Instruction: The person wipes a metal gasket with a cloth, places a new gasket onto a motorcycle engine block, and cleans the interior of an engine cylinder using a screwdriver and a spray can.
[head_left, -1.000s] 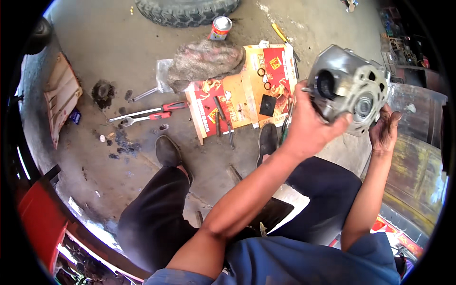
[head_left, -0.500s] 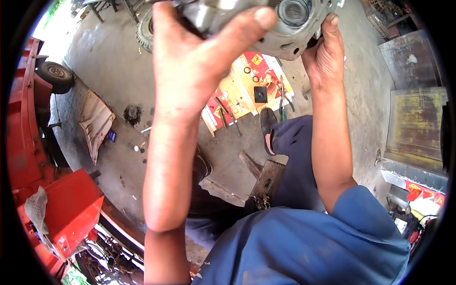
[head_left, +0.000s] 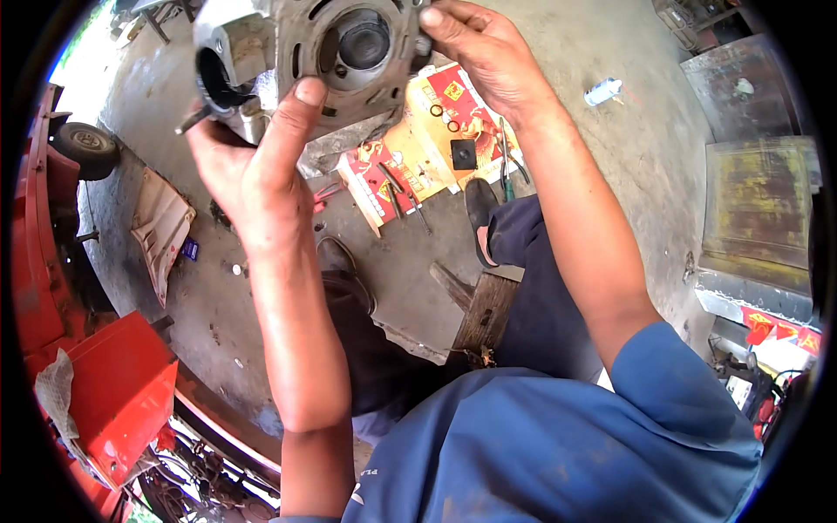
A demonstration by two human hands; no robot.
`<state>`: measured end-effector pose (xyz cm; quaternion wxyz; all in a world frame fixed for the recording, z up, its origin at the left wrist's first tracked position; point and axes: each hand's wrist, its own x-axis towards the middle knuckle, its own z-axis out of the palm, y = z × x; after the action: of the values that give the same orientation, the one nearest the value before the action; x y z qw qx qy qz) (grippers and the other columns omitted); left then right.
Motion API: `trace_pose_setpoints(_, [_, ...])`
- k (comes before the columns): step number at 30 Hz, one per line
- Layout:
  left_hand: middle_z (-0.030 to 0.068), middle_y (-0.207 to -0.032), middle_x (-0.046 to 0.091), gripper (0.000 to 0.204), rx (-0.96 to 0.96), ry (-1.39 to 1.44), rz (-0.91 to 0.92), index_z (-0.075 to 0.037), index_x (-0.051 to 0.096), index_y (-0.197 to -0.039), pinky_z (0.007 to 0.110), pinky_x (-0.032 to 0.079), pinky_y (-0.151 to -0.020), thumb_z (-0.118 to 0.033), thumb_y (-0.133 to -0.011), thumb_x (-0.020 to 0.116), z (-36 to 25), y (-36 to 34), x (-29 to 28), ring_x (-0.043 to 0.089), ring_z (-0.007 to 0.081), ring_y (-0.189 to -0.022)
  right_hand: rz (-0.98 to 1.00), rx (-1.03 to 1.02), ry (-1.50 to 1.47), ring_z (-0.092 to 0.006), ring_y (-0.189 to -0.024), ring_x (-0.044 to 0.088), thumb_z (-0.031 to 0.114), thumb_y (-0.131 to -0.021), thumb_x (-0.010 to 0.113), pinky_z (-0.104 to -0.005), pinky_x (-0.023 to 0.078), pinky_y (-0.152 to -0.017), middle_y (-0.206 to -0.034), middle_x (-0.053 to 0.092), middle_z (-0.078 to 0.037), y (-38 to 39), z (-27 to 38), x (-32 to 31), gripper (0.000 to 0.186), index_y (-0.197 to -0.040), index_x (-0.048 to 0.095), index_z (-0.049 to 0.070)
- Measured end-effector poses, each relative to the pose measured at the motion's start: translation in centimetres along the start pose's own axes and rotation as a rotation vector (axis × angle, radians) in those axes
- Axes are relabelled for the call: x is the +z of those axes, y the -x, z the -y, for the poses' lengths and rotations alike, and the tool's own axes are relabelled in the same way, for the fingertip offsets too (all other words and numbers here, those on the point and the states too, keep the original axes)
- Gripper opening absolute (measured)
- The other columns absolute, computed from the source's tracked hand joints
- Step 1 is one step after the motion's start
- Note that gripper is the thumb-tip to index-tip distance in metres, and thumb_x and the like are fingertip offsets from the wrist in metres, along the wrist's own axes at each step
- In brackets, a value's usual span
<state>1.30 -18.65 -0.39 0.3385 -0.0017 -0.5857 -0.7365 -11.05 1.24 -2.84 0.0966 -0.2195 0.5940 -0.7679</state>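
Observation:
Both my hands hold up a grey metal engine cylinder head [head_left: 366,87] at the top of the view. Its flat face, with a round combustion chamber and two valves, is turned toward me. My left hand [head_left: 270,166] grips the lower left side, thumb on the face, other fingers hidden underneath. On the right edge, my right hand [head_left: 488,61] clasps the part with thumb and fingers. Below it, flattened red and yellow cardboard [head_left: 418,179] lies on the floor, bearing two dark rings [head_left: 452,126], a black square piece [head_left: 464,154] and several slim tools.
Green-handled pliers [head_left: 507,170] rest at the cardboard's right edge. A white bottle [head_left: 603,91] lies on the floor to the right. A wooden stool [head_left: 484,318] is between my legs. Red machinery [head_left: 113,383] stands at left, near a pale panel [head_left: 163,227]. Metal sheets [head_left: 757,200] stand at right.
The cylinder head has come left and lower, and its face now shows more fully. Both hands have moved left with it. The white bottle has come into sight.

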Motion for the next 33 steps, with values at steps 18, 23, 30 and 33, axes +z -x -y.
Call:
trace_pose_setpoints(18, [0.022,-0.11,0.061,0.084,0.038,-1.013,-0.019,0.005,0.049,-0.126,0.043,0.054,-0.088,-0.023,-0.06,0.092,-2.0,0.6,-7.4,0.066,0.0355,-0.101,0.245,-0.592,0.772,-0.0396,-0.13,0.053,0.031,-0.089,0.072,-0.05,0.042,-0.109,-0.143,0.054,-0.023,3.0,3.2,7.9,0.036,-0.117,0.074,0.009])
trace_pose_setpoints(23, [0.0226,-0.114,0.061,0.084,-0.012,-1.046,0.009,0.005,0.049,-0.127,0.044,0.054,-0.089,-0.023,-0.061,0.092,-2.1,0.8,-6.1,0.066,0.0373,-0.103,0.294,-0.758,1.027,-0.0446,-0.14,0.044,0.035,-0.087,0.069,-0.0558,0.037,-0.114,-0.151,0.047,-0.025,2.5,3.6,10.2,0.036,-0.116,0.074,0.013])
trace_pose_setpoints(30, [0.0201,-0.111,0.06,0.075,0.035,-1.086,0.045,0.003,0.05,-0.126,0.046,0.053,-0.087,-0.02,-0.065,0.087,-1.4,1.6,-4.1,0.063,0.0396,-0.102,0.281,-0.616,1.274,-0.0434,-0.147,0.032,0.026,-0.083,0.071,-0.0599,0.029,-0.119,-0.154,0.045,-0.018,2.7,3.0,11.4,0.032,-0.11,0.074,0.01])
trace_pose_setpoints(33, [0.0207,-0.109,0.06,0.074,0.066,-1.098,0.042,0.004,0.05,-0.127,0.047,0.053,-0.087,-0.018,-0.066,0.085,-0.8,1.4,-3.9,0.062,0.041,-0.1,0.218,-0.576,1.353,-0.0442,-0.147,0.032,0.027,-0.085,0.07,-0.0615,0.029,-0.118,-0.153,0.045,-0.02,3.6,2.8,11.8,0.034,-0.112,0.073,0.007])
